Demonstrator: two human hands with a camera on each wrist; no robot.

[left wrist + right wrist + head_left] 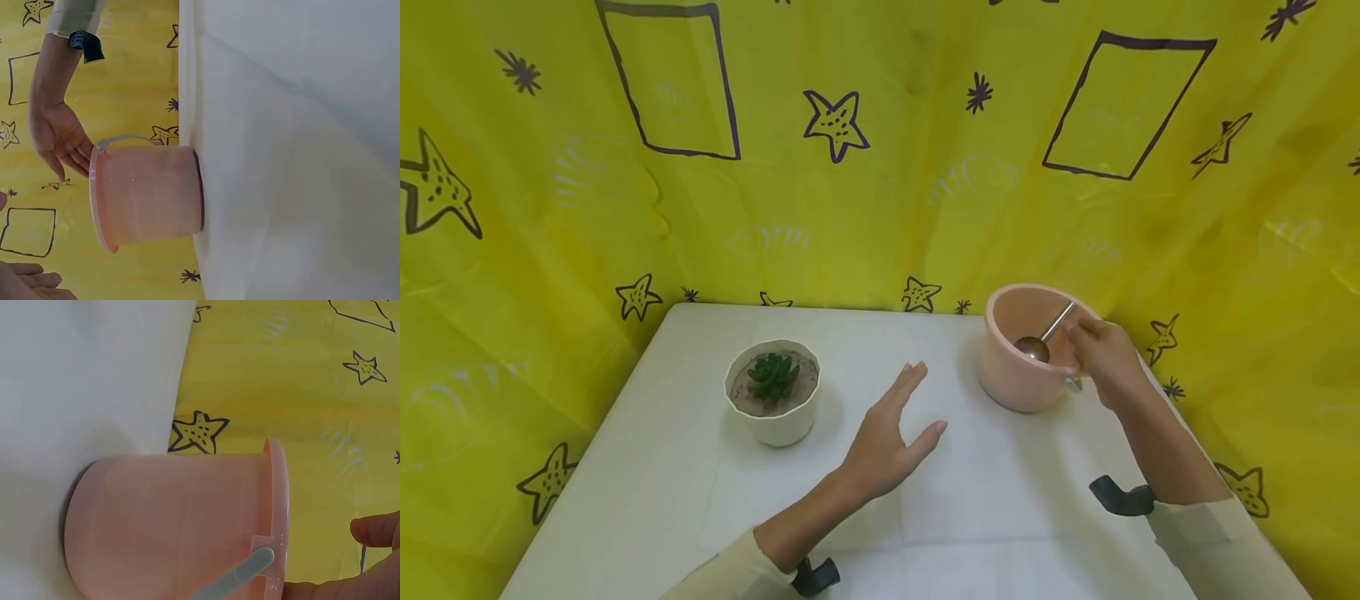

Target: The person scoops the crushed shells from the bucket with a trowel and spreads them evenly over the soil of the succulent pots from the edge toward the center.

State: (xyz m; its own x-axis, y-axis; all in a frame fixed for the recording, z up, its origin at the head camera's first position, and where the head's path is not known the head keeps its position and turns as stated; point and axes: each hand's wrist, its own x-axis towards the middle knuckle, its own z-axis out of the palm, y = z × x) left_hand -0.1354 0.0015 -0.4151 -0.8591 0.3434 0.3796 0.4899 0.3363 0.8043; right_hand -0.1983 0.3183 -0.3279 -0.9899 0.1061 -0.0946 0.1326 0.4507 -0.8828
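Observation:
A pink bucket (1024, 385) stands upright at the back right of the table, its pale handle (234, 575) hanging down the outside. Inside it leans a shiny metal scoop (1033, 347) with a round bowl low down and its stem up toward the far right rim. My right hand (1105, 350) is at the bucket's right rim, fingertips right by the edge. The right wrist view shows its thumb (374, 530) apart from the fingers, with nothing between them. Between bucket and plant, my left hand (883, 442) hovers over the table, fingers straight and thumb spread, holding nothing.
A green succulent (772, 379) in a white pot (782, 427) stands left of my left hand. The white-covered table (970, 500) meets a yellow curtain (887, 217) with drawn starfish at the back and sides.

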